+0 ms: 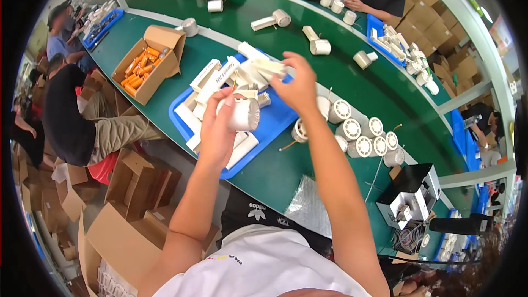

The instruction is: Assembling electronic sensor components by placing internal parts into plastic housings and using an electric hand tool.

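My left hand (217, 137) is closed around a white cylindrical housing (243, 115) with a silvery end; a thin orange wire stands up beside it. Higher and to the right, my right hand (297, 88) pinches a cream-white plastic handle piece (268, 68), slightly blurred. Both hands are over a blue tray (278, 125) piled with long white plastic handle shells (217, 83). Just right of my right forearm, several round white housings with slotted ends (363, 146) stand grouped on the green table, some with orange wires.
An open carton (174, 58) of orange cylindrical cells (144, 69) stands left of the tray. Beyond runs a green belt (245, 14) carrying white parts. At right are a silvery sheet (309, 203) and a black-and-white device (410, 195). Co-workers sit left and across; cartons (140, 181) crowd the lower left.
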A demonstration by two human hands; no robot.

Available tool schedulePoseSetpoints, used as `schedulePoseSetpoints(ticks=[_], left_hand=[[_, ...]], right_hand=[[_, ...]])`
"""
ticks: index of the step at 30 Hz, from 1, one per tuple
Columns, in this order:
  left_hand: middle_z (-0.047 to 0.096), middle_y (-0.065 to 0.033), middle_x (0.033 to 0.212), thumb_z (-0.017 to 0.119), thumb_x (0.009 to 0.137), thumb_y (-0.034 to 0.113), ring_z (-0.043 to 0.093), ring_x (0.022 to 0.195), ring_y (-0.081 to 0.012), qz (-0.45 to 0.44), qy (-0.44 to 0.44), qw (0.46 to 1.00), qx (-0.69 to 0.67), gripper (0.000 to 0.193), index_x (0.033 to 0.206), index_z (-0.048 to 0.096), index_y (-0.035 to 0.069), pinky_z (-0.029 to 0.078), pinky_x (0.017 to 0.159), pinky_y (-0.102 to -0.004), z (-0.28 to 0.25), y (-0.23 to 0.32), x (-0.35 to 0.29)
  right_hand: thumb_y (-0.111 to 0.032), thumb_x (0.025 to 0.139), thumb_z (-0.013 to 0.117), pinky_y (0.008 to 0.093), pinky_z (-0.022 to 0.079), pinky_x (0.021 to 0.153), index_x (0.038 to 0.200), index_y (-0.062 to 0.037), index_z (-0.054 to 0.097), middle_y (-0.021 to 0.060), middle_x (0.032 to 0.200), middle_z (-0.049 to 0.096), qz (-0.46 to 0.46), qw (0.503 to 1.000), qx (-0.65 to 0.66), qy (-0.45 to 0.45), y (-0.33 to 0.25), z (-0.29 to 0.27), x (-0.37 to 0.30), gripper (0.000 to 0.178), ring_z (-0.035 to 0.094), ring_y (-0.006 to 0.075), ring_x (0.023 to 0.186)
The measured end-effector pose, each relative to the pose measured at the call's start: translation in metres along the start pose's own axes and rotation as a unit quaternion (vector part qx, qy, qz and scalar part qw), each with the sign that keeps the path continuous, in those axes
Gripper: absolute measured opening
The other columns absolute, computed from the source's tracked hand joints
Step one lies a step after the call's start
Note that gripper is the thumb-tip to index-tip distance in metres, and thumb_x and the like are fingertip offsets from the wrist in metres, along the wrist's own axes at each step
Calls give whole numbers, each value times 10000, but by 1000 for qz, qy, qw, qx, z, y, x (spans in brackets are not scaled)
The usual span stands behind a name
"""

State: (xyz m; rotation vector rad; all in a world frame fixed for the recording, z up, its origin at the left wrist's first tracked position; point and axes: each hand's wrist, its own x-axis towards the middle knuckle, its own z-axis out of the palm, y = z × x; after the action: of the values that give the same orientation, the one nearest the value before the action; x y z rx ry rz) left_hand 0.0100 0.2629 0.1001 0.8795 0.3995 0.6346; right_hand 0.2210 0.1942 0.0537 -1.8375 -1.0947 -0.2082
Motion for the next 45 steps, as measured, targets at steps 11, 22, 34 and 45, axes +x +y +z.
schedulePoseSetpoints(ticks=[11,22,34,45], left_hand=[[616,-98,958,643,911,48,613,881,-189,84,-352,892,272,63,925,657,-11,481,789,-294,79,-77,-103],[594,-95,1004,631,918,50,586,957,-214,-26,-474,820,321,56,957,653,17,451,864,-314,117,-135,-162],[551,-158,1213,818,765,158,544,1143,-346,45,-508,779,366,560,1220,516,37,448,969,-412,90,-182,-147],[560,-143,1190,808,696,166,536,1103,-370,63,-486,804,338,570,1175,530,29,436,958,-436,76,-198,-142]], right_hand=[[-248,1007,472,421,515,957,1370,11,468,126,1107,644,209,735,560,322,-59,-201,-246,446,639,254,1057],[-148,1014,473,532,510,984,1393,26,388,151,1127,601,182,785,451,383,-90,-237,-314,426,647,275,1009],[7,816,745,390,559,864,1281,97,496,242,1118,665,112,983,134,58,-58,-215,-343,535,683,284,1007],[6,812,742,390,566,839,1155,107,550,278,1062,675,143,989,47,4,-85,-207,-302,407,686,320,976]])
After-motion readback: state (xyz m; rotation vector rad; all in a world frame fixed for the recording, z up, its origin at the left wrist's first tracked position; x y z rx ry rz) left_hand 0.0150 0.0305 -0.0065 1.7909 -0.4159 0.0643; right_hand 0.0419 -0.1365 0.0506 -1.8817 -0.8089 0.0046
